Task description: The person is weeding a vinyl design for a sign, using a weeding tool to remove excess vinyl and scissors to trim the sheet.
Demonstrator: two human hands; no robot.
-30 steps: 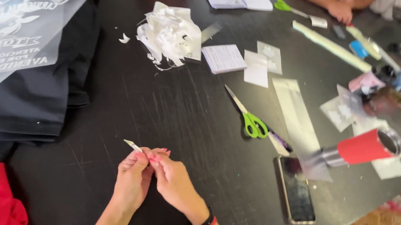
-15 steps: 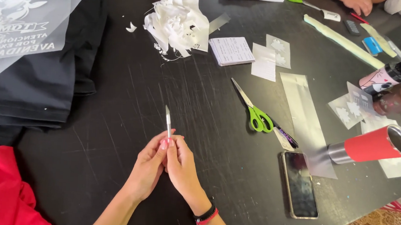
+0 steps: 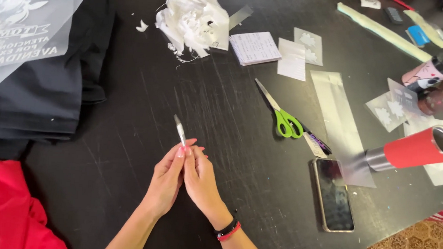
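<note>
Both hands meet over the near middle of the dark table [image 3: 125, 185]. Left hand [image 3: 166, 180] and right hand [image 3: 201, 184] press together, fingertips pinched on the lower end of a thin pale strip [image 3: 179, 129] that stands up and leans slightly away from the person. Right wrist carries a black and red band [image 3: 228, 228].

Handling, as a judgement: the strip looks very light, thin and flexible, like film or backing paper; likely to curl or crease if squeezed hard. Best taken at the very end between fingertip pads, as now, with the free length unsupported.

Around it:
- Green-handled scissors [image 3: 281, 115] lie closed to the right, well apart from the hands.
- A dark phone [image 3: 333, 194] lies face up near the right front edge.
- A red and steel tumbler [image 3: 417, 149] lies on its side beyond the phone, on a long clear sheet [image 3: 335, 116].
- A heap of crumpled white scraps [image 3: 189, 20] sits towards the far edge.
- Folded black garments [image 3: 39, 93] are stacked at the left edge, with a printed transfer film [image 3: 23, 15] on top.
- Red cloth [image 3: 1, 208] fills the near left corner.

Nothing lies close about the hands.
</note>
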